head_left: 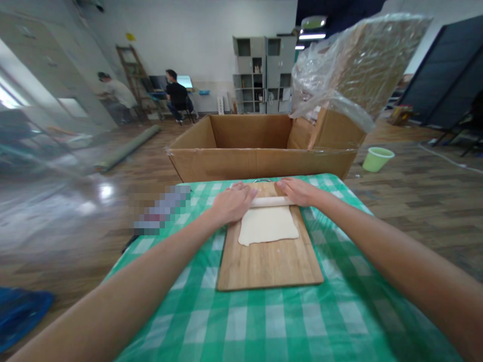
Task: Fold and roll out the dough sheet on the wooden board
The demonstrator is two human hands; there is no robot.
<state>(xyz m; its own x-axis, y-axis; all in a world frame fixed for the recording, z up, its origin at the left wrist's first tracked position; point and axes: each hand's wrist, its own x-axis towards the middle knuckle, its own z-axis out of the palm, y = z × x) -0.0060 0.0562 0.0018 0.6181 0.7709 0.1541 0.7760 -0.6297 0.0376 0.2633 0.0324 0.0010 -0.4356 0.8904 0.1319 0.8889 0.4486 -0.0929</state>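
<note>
A pale rolling pin [270, 201] lies crosswise over the far part of a flat sheet of white dough [267, 226]. My left hand [234, 202] is over its left end, fingers curved down onto it. On the right end rests my right hand [296, 191], its fingers bent over the pin. Both ends of the pin are hidden under the hands. Beneath the dough is a wooden cutting board [269, 266], with bare wood showing at the near end. The dough's near edge is uneven, with a small point at its left corner.
The board lies on a table with a green-and-white checked cloth [241, 322]. Beyond stands a large open cardboard box [260, 163] with plastic wrap at its right. A blurred-out object [162, 208] sits at the table's left edge. A green bucket [377, 159] stands on the floor; two people are farther back.
</note>
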